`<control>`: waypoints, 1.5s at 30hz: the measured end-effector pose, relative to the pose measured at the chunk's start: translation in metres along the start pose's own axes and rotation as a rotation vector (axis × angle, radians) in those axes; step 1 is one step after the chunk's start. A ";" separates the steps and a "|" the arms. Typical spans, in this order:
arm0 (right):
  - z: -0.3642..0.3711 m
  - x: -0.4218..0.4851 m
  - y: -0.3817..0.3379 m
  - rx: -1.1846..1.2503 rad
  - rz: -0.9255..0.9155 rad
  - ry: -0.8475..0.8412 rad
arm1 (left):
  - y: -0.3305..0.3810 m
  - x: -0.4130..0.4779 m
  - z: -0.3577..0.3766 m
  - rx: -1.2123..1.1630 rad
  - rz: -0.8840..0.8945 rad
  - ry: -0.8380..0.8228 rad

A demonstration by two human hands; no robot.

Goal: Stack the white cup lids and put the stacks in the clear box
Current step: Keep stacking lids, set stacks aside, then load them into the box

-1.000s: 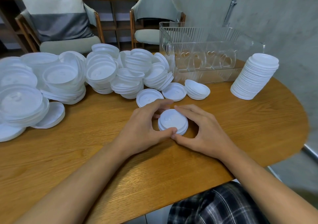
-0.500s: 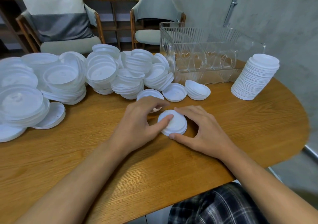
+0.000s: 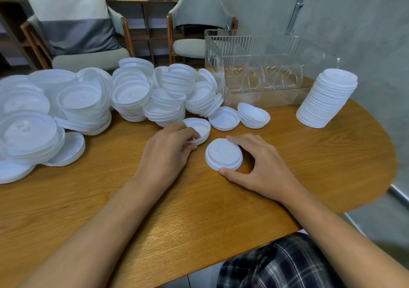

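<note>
A short stack [image 3: 223,156] of white cup lids is seen top side up on the wooden bench [image 3: 199,210], at its middle. It is cupped by the right hand [image 3: 263,166]: the thumb is laid against the near edge and the fingers [image 3: 238,138] are curved round the far right edge, so that the stack is clamped between them.

Just left and a little farther off, an upturned lid [image 3: 200,128] is pinched at its near rim by the left hand [image 3: 168,152], whose fingers are curled over the edge. Whether this lid is lifted clear of the bench cannot be told.

A heap of lids [image 3: 88,102], loose and in leaning piles, is spread over the far left of the bench. Between the heap and the box, a single lid [image 3: 224,118] and a small pile [image 3: 254,115] are laid side by side, hollow side up.

The clear box [image 3: 265,71], ribbed and with heart shapes in its near wall, is placed at the far right of the bench; no lids can be made out inside it. A tall stack [image 3: 327,97] of lids is set just right of the box, leaning slightly.

Two chairs [image 3: 199,22] are seen beyond the bench, and plaid cloth [image 3: 287,263] is visible at the near edge.
</note>
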State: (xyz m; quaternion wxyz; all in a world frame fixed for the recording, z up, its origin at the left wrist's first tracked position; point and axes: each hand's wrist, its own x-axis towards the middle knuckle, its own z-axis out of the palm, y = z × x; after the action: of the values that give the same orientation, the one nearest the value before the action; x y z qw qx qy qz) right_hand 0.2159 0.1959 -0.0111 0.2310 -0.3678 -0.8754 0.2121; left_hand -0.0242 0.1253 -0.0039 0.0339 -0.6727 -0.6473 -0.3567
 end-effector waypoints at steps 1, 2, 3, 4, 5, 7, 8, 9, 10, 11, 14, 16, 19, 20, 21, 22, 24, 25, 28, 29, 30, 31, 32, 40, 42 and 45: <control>0.000 0.000 0.000 0.002 -0.002 0.004 | 0.001 0.000 0.000 -0.016 -0.004 0.024; 0.000 0.000 0.000 0.003 -0.001 0.007 | 0.002 0.000 0.000 -0.042 -0.004 0.056; 0.000 0.000 0.000 0.002 0.001 0.007 | 0.003 0.001 -0.001 -0.075 0.003 0.096; 0.000 0.000 0.001 0.001 0.004 0.004 | 0.005 0.002 -0.001 -0.113 0.014 0.140; 0.000 0.000 0.001 0.000 0.006 0.001 | 0.007 0.003 -0.001 -0.160 0.021 0.177; 0.000 0.001 0.001 -0.004 0.010 0.004 | 0.013 0.004 -0.004 -0.277 -0.007 0.207; 0.000 0.001 0.001 -0.002 0.010 0.007 | 0.017 0.003 -0.006 -0.335 -0.037 0.200; 0.000 0.001 0.001 0.004 0.004 0.007 | 0.021 0.003 -0.007 -0.389 -0.081 0.179; 0.000 0.001 0.000 0.012 -0.005 0.007 | 0.024 0.002 -0.009 -0.447 -0.133 0.143; 0.000 0.001 0.000 0.021 -0.011 0.007 | 0.028 0.002 -0.009 -0.512 -0.182 0.102; -0.002 0.001 -0.003 0.057 -0.021 0.009 | 0.032 0.000 -0.004 -0.656 -0.283 0.025; -0.002 0.000 -0.004 0.070 -0.034 0.004 | 0.032 -0.001 0.001 -0.668 -0.315 0.003; -0.003 0.000 -0.004 0.105 -0.002 -0.005 | 0.030 -0.001 0.005 -0.605 -0.301 0.025; -0.003 0.000 -0.004 0.111 0.010 -0.009 | 0.029 -0.001 0.005 -0.565 -0.283 0.029; -0.003 0.000 -0.004 0.109 0.006 -0.013 | 0.028 -0.001 0.004 -0.518 -0.262 0.021; -0.003 0.000 -0.004 0.096 -0.013 -0.018 | 0.027 -0.002 0.004 -0.468 -0.239 0.002; -0.003 -0.001 -0.003 0.053 -0.067 -0.017 | 0.025 -0.004 0.005 -0.388 -0.199 -0.034; -0.002 -0.001 -0.002 0.039 -0.088 -0.011 | 0.024 -0.004 0.005 -0.366 -0.177 -0.044; 0.000 0.000 0.001 0.034 -0.105 -0.003 | 0.026 -0.007 0.007 -0.335 -0.112 -0.104; 0.001 0.000 0.002 0.035 -0.114 0.005 | 0.026 -0.008 0.009 -0.327 -0.117 -0.126; 0.002 0.000 0.002 0.035 -0.122 0.010 | 0.026 -0.009 0.010 -0.315 -0.134 -0.141; 0.002 0.001 0.003 0.037 -0.126 0.013 | 0.025 -0.010 0.011 -0.294 -0.146 -0.148; 0.002 0.000 0.003 0.040 -0.129 0.012 | 0.025 -0.011 0.012 -0.266 -0.146 -0.149; 0.001 0.000 0.002 0.063 -0.118 0.010 | 0.026 -0.006 0.001 -0.329 -0.047 -0.250; 0.001 0.000 0.002 0.064 -0.119 0.007 | 0.027 -0.006 -0.001 -0.370 -0.032 -0.296; 0.001 0.001 0.003 0.062 -0.120 0.007 | 0.028 -0.008 0.003 -0.418 -0.046 -0.275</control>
State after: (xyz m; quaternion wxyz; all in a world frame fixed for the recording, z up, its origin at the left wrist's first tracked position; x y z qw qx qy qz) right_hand 0.2163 0.1982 -0.0138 0.2579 -0.3081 -0.8880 0.2236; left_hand 0.0031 0.1157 0.0020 -0.2024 -0.6925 -0.5729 -0.3888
